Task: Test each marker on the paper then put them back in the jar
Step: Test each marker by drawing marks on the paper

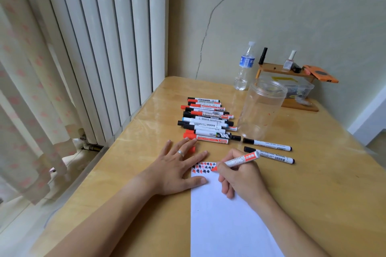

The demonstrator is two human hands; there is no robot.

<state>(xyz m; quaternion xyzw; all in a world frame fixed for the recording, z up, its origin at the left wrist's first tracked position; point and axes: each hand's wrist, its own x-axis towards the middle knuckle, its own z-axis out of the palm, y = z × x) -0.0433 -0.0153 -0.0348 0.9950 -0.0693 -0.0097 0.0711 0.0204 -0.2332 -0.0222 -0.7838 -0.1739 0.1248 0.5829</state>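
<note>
My right hand [240,179] grips a red whiteboard marker [240,160], its tip touching the top of the white paper [225,225] among small red and black marks [203,168]. With fingers spread, my left hand [177,167] lies flat on the table, thumb on the paper's left edge. A red cap [192,149] peeks from under its fingers. Several capped markers [206,120] lie in a pile behind the hands. Two black-capped markers [268,149] lie to the right of the pile. The clear plastic jar [261,108] stands upright beyond them with no markers inside.
On the wooden table [313,173] a water bottle [245,67] stands near the wall. At the back right is a small wooden shelf [292,89] with a nail polish bottle, an orange phone and a clear box. A radiator [100,48] and curtain are at the left.
</note>
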